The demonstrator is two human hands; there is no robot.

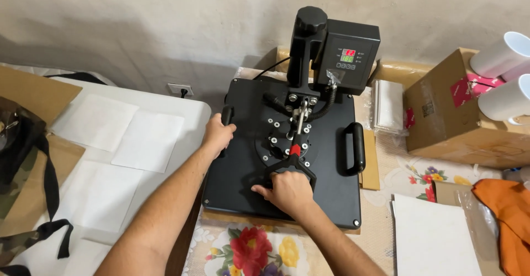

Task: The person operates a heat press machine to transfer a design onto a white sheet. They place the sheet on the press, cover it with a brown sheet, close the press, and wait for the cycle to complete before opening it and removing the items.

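A black heat press (331, 198) with a flat square top plate stands on a table with a flowered cloth. My left hand (217, 134) grips the black side handle on the plate's left edge. My right hand (287, 190) is closed around the front lever handle (301, 163), which has a red piece at its joint. The right side handle (355, 148) is free. A control box (349, 55) with a lit display sits at the back on the black column.
White paper sheets (148, 140) lie on the white table at left beside a camouflage bag (16, 160). A cardboard box (447, 127) with white mugs (505, 99) stands at right. An orange cloth (508, 209) and white sheets (433, 237) lie at front right.
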